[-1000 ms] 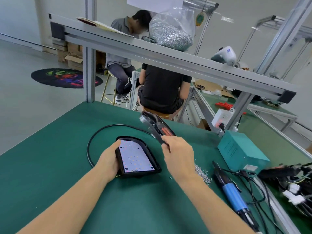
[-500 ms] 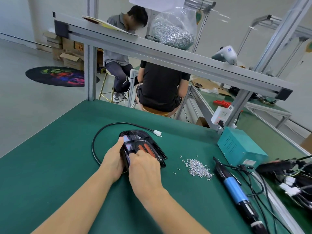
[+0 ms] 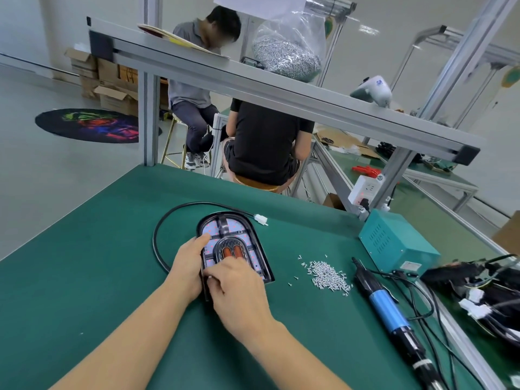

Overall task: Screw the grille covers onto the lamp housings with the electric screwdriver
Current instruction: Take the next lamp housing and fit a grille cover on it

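Head view: grille cover [image 3: 229, 250] seated on lamp housing [image 3: 260, 258] on the counter [image 3: 84, 277]. Left hand [image 3: 187, 267] grips the housing edge; right hand [image 3: 239, 288] presses flat, fingers relaxed. Electric screwdriver [image 3: 385, 305] lies untouched beside loose screws [image 3: 327, 275]; no screws driven. Half a second ago the cover was tilted, now flush

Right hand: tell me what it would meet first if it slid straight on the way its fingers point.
The right hand already rests on the grille cover; going on, its fingers would likely meet the cover's raised centre with the orange bars, though depth is unclear.
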Demonstrator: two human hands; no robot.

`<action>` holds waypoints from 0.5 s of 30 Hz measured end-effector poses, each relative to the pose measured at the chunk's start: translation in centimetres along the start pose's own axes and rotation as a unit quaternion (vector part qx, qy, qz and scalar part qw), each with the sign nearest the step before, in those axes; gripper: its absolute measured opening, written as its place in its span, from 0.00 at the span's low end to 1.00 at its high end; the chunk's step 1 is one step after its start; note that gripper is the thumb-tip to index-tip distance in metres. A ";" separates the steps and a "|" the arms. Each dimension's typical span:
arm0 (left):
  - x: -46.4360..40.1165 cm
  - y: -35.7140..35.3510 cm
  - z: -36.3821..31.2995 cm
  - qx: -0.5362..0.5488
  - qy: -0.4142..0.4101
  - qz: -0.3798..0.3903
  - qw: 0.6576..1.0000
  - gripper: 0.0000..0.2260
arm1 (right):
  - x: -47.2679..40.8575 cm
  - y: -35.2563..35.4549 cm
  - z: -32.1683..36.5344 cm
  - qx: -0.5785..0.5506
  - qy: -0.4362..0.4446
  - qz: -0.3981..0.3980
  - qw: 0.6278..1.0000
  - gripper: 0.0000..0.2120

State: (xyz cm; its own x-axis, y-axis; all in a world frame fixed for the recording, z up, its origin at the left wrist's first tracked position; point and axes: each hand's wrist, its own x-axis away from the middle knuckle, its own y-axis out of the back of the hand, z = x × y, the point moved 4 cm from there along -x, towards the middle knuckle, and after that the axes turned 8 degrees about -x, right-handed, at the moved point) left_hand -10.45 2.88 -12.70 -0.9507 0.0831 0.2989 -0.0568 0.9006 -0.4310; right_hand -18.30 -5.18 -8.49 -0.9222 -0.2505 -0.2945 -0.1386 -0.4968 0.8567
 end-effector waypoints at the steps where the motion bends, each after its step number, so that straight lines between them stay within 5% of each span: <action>1: 0.0 0.0 0.0 0.005 0.001 -0.001 1.000 0.12 | 0.2 0.6 -0.3 -0.017 0.004 -0.043 0.999 0.12; 3: -0.1 0.0 0.0 0.009 0.004 -0.006 1.000 0.09 | 0.5 2.1 -1.7 -0.008 -0.029 -0.113 0.993 0.15; 5: -0.2 0.2 0.1 0.006 0.000 -0.015 1.000 0.06 | 0.7 3.1 -4.0 0.016 -0.117 -0.096 0.988 0.22; 8: -0.3 0.4 0.2 0.002 -0.001 -0.015 1.000 0.06 | 1.1 3.2 -6.8 -0.165 -0.241 -0.026 0.956 0.25; 11: -0.2 0.2 0.0 -0.016 0.010 -0.011 1.000 0.06 | 1.3 2.8 -7.6 -0.312 -0.258 -0.014 0.914 0.20; 15: -0.5 0.2 -0.3 -0.060 0.006 -0.007 0.998 0.07 | 1.5 4.0 -8.5 -0.354 -0.260 0.009 0.898 0.21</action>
State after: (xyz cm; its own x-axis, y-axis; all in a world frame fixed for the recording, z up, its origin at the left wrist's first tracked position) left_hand -9.88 3.17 -12.68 -0.9462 0.0742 0.3148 -0.0329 0.9463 -0.3217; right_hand -17.14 -14.61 -9.14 -0.9915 0.0675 0.1116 -0.0283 -0.9466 0.3213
